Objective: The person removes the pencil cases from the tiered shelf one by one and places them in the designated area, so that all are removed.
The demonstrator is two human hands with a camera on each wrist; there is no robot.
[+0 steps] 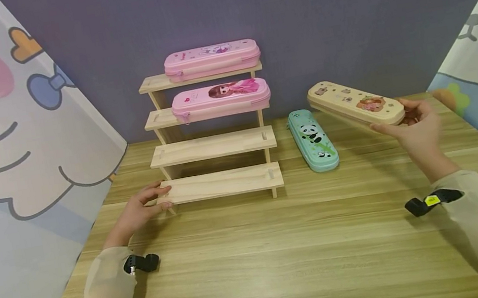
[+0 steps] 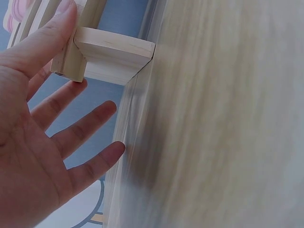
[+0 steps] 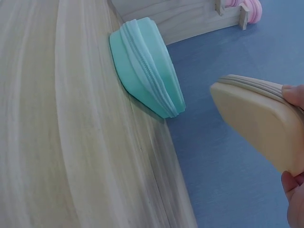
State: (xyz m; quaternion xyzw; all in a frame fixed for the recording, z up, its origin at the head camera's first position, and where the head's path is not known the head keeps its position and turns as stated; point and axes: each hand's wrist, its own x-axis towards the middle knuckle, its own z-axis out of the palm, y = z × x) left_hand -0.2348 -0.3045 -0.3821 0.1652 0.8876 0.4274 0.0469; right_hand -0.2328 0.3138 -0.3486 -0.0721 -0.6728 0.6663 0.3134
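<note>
My right hand grips the near right end of a cream pencil case printed with small cartoon animals, holding it above the table. In the right wrist view, fingertips press on the zipper side of that pencil case. A mint green panda pencil case lies on the table to its left. My left hand pinches the left end of the lowest step of a wooden step shelf between thumb and index finger. Its other fingers are spread apart in the left wrist view.
Two pink pencil cases occupy the upper steps: a top one and one with a doll picture below it. The two lower steps show bare wood. Behind stands a blue-grey wall, with cartoon-printed panels at both sides.
</note>
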